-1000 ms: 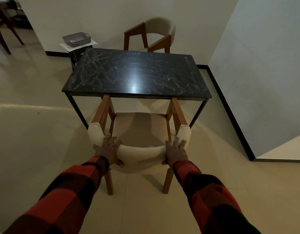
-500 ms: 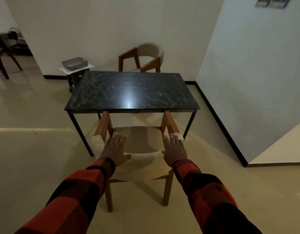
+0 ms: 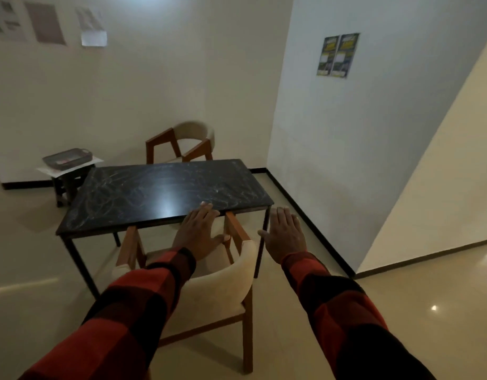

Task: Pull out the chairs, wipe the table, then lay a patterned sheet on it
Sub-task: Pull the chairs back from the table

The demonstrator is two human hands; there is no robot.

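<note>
A black table point(image 3: 143, 196) with pale smear marks stands in the room's corner. The near chair point(image 3: 223, 281), cream-padded with a wooden frame, sits pulled back from the table's front edge. My left hand point(image 3: 199, 233) hovers flat above the chair's seat, fingers straight, holding nothing. My right hand point(image 3: 284, 237) is spread flat in the air to the right of the chair, also holding nothing. A second chair point(image 3: 187, 144) stands behind the table against the far wall. No sheet or cloth is in view.
A small dark stool point(image 3: 67, 182) at the table's far left carries a paper and a grey tray point(image 3: 67, 159). A white wall point(image 3: 346, 160) with two posters rises close on the right. Open tiled floor lies left and right of me.
Both hands have let go of the near chair's backrest and lifted, fingers spread. The chair stands farther out from the table, and my view has risen and shifted right.
</note>
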